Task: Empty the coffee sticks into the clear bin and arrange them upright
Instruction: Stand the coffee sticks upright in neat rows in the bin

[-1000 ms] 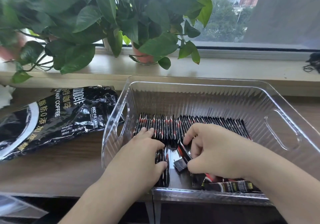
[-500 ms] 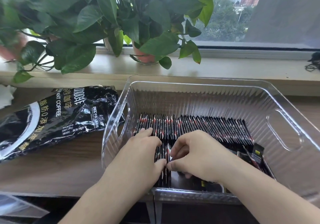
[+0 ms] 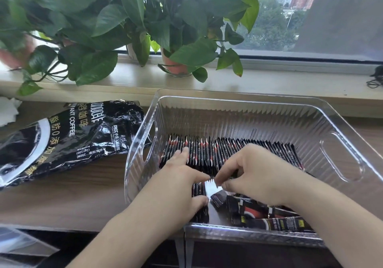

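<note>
1. Head view: my left hand [image 3: 182,182] lies flat on the sticks [image 3: 209,153] in the bin [image 3: 342,157]. Its fingers [image 3: 183,153] are spread open and press the row so it stays up.
2. My right hand [image 3: 255,174] is curled. Its fingers [image 3: 223,177] look pinched on one stick end, but the stick is mostly hidden, so I am not sure.
3. Most sticks stand in a long row near the back of the bin. A small bunch stands under my left hand. Some loose sticks [image 3: 269,220] lie flat at the front right.
4. The bag [image 3: 62,141] lies flat and crumpled on the desk [image 3: 62,201], left of the bin. I think it is empty.
5. I think the sticks are very light, thin and bendy. The wrap looks shiny, so it may slip.
6. I think it is best to pinch a stick near its flat end and hold it softly.
7. The row may fall like dominoes, so one hand should hold it.
</note>
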